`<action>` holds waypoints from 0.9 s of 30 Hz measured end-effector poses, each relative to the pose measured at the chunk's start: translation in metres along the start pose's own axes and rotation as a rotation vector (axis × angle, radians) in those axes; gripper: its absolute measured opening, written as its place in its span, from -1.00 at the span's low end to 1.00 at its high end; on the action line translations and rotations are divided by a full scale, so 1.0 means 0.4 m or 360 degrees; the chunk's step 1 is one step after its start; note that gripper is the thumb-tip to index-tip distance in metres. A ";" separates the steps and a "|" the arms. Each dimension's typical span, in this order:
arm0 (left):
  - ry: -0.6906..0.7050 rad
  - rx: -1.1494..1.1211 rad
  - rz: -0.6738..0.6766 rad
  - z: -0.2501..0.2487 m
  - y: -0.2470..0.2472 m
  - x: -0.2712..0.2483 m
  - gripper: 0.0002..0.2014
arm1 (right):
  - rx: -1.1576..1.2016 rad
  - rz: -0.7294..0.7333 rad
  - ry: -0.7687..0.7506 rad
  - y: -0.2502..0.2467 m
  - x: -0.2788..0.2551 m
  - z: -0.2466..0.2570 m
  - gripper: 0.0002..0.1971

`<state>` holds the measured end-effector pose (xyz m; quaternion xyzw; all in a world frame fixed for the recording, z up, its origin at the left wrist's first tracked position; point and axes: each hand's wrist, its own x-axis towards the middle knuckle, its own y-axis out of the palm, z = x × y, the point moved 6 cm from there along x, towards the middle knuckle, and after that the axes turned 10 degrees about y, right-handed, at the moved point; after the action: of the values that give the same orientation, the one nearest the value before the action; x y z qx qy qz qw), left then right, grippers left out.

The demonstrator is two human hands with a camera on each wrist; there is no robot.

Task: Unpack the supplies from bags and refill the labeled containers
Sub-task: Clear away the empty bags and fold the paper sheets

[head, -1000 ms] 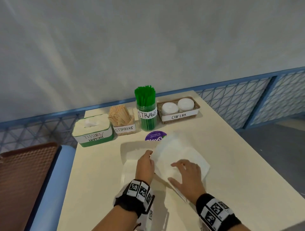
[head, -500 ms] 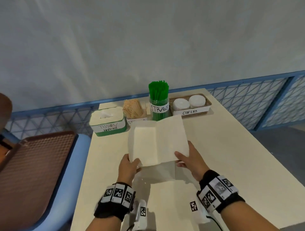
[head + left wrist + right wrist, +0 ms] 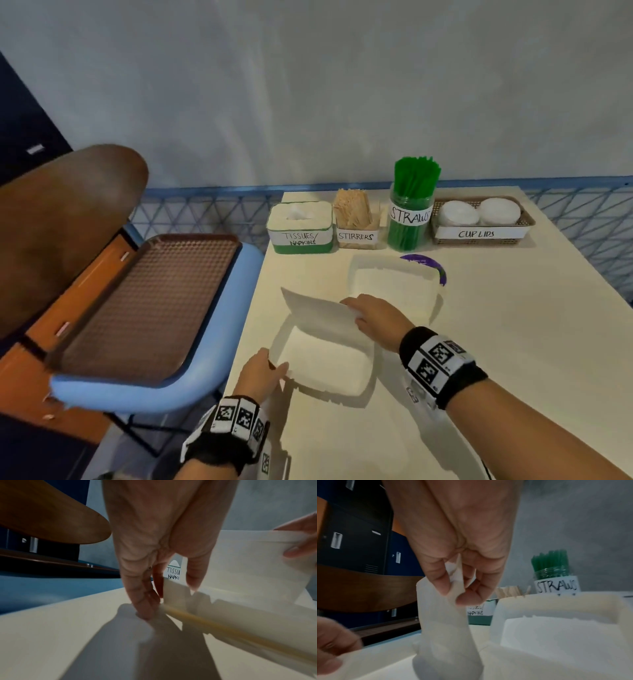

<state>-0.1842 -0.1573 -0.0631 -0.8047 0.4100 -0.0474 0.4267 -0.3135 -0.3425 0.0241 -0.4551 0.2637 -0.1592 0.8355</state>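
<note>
A white folded paper [image 3: 322, 342] hangs just above the cream table [image 3: 496, 342], near its left edge. My left hand [image 3: 277, 368] pinches its near left corner [image 3: 173, 592]. My right hand [image 3: 352, 310] pinches its far upper edge [image 3: 440, 615] between thumb and fingers, so the top flap tilts up. A second white paper piece [image 3: 394, 284] lies flat behind it. Along the table's back stand the tissues/napkins box [image 3: 299, 226], the stirrers holder [image 3: 356, 222], the jar of green straws [image 3: 411, 212] and the cup lids basket [image 3: 479, 219].
A brown tray [image 3: 147, 301] rests on a blue chair seat [image 3: 222, 342] just left of the table. A brown chair back [image 3: 68, 222] rises at far left. A purple sticker [image 3: 435, 267] peeks from under the flat paper. Blue lattice railing [image 3: 205, 212] runs behind.
The paper, held up spread between both hands half a second ago, is now lower and bent over near the table's left edge. My view has swung left, showing the tray and chair.
</note>
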 end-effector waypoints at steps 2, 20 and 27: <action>0.0075 -0.0111 -0.0106 0.006 -0.017 -0.001 -0.36 | 0.0015 -0.0010 -0.0085 0.037 -0.001 0.027 -0.56; 0.0969 0.0737 -0.0014 -0.047 -0.022 -0.040 -0.43 | 0.0525 -0.0209 -0.0019 0.221 -0.074 -0.015 -0.41; 0.0462 0.0004 -0.0038 -0.015 -0.048 -0.036 -0.44 | 0.0934 0.0038 0.0212 0.200 -0.058 -0.006 -0.53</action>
<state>-0.1844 -0.1454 -0.0415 -0.7937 0.4576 -0.1688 0.3635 -0.3316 -0.2898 -0.0377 -0.1798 0.2660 -0.2483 0.9139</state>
